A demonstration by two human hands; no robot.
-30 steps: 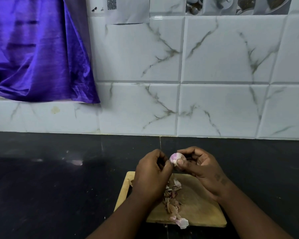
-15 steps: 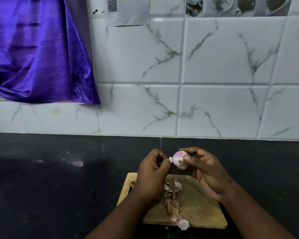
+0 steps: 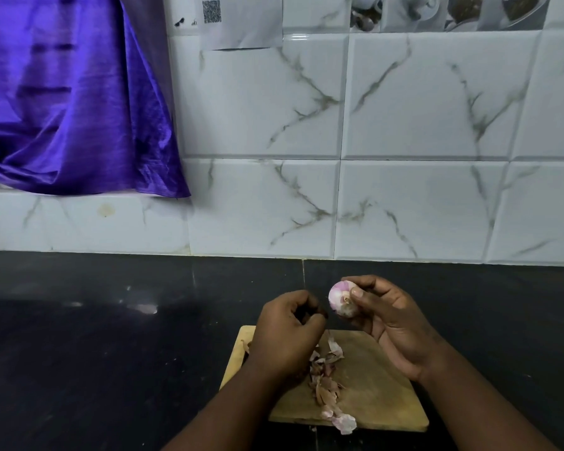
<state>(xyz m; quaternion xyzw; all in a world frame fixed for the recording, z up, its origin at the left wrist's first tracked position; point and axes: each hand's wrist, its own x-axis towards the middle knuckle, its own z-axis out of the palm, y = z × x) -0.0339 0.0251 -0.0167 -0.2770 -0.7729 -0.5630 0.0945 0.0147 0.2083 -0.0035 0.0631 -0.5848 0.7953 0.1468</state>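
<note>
The hands, which were pressed together around the small onion (image 3: pixel 342 298) half a second ago, are now apart. The left hand (image 3: pixel 287 333) sits away toward 8 o'clock of the onion, above the far left corner of the wooden cutting board (image 3: pixel 381 385). Its fingers are curled in against the thumb, but I cannot tell whether a scrap of skin is pinched between them. The right hand (image 3: pixel 394 320) alone holds the onion, gripping it between thumb and curled fingers. It is held in the air at 12 o'clock of the board, over the black counter (image 3: pixel 111 353), with the pale, pink-streaked flesh turned toward the camera. That separation reads as one pull of skin just finished. The onion's visible side looks mostly bare, with a rough patch near the thumb that may be root or leftover skin. The heap of peelings (image 3: pixel 326 382) lies down the middle of the board, running toward 6 o'clock, directly below the left hand's fingertips. Any scrap would likely drop there. The peeling seems close to done, though the onion's hidden side may need checking before cutting.
</note>
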